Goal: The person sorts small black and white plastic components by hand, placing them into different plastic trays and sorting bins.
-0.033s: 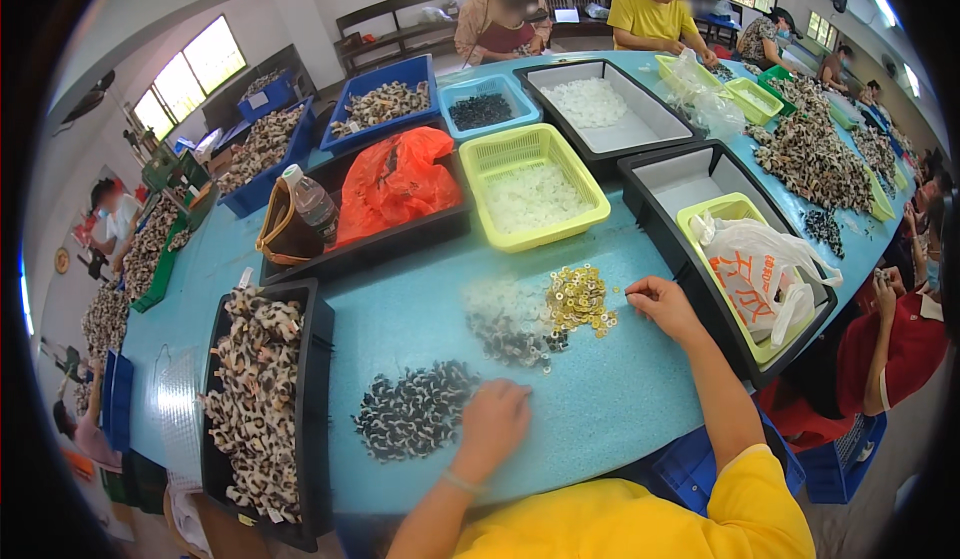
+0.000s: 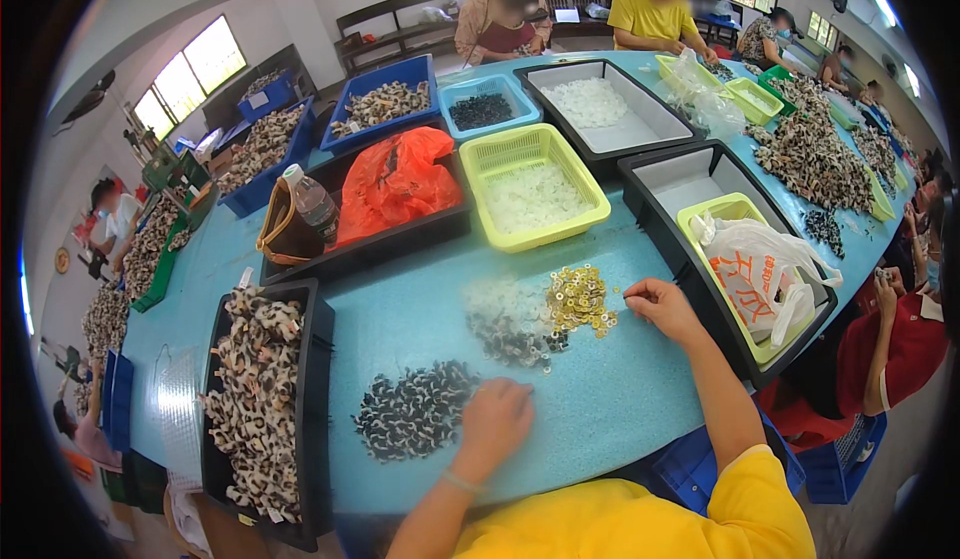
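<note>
My right hand is held in a pinch just right of a heap of small gold-coloured rings. A tiny dark piece seems to show at its fingertips, too small to name. My left hand rests low on the blue table, with its fingers curled together; what they hold, if anything, is hidden. Left of it lies a spread of small black-and-white curved pieces. A mixed heap of clear and dark small pieces lies between that spread and the rings.
A black crate full of black, white and tan pieces stands at my left. Ahead are a yellow basket of clear pieces and a black tray with a red plastic bag. Another black tray sits at right. People work around the table.
</note>
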The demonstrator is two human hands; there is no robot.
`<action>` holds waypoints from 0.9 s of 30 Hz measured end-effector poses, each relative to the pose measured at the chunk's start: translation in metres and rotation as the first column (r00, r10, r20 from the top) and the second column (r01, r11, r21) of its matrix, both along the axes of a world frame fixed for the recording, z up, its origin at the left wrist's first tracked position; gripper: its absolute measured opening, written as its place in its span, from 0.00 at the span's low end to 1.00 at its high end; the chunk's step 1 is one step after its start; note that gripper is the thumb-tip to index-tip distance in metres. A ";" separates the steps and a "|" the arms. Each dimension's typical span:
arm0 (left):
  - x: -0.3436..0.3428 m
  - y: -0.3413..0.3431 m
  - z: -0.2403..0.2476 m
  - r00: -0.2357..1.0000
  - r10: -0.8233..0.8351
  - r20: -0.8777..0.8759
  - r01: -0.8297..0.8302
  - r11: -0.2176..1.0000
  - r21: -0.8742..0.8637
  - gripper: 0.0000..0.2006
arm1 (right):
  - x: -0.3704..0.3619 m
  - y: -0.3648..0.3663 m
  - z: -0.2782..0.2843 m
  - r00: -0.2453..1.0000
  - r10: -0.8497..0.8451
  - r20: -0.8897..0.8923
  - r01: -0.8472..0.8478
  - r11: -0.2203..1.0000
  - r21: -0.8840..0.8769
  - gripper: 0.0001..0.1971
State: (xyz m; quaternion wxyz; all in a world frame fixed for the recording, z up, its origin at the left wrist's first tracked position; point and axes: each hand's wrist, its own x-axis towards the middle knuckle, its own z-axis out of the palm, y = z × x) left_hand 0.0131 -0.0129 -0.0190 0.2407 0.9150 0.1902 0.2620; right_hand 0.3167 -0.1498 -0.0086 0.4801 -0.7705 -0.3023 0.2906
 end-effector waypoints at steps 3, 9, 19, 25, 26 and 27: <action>0.011 -0.001 0.005 0.999 -0.024 0.039 0.023 0.999 0.038 0.06 | -0.017 -0.003 0.002 0.990 0.135 -0.042 -0.136 0.991 -0.006 0.08; 0.061 -0.003 -0.005 0.985 -0.156 0.068 0.138 0.967 0.213 0.05 | -0.046 -0.005 -0.005 0.990 0.139 0.013 -0.138 0.990 -0.032 0.08; 0.139 -0.004 -0.026 0.984 -0.175 0.026 0.150 0.902 0.406 0.01 | -0.056 -0.026 -0.011 0.981 0.044 -0.190 -0.017 0.990 0.141 0.08; 0.140 -0.002 -0.019 0.984 -0.176 0.010 0.157 0.904 0.398 0.02 | -0.052 -0.031 -0.012 0.938 0.056 -0.342 0.019 0.977 0.213 0.08; 0.137 -0.001 -0.014 0.985 -0.170 0.023 0.152 0.929 0.339 0.02 | -0.053 -0.031 -0.014 0.927 0.054 -0.370 0.043 0.968 0.247 0.09; 0.131 -0.002 -0.011 0.985 -0.171 0.019 0.154 0.928 0.340 0.02 | -0.056 -0.031 -0.014 0.926 0.054 -0.374 0.044 0.967 0.249 0.09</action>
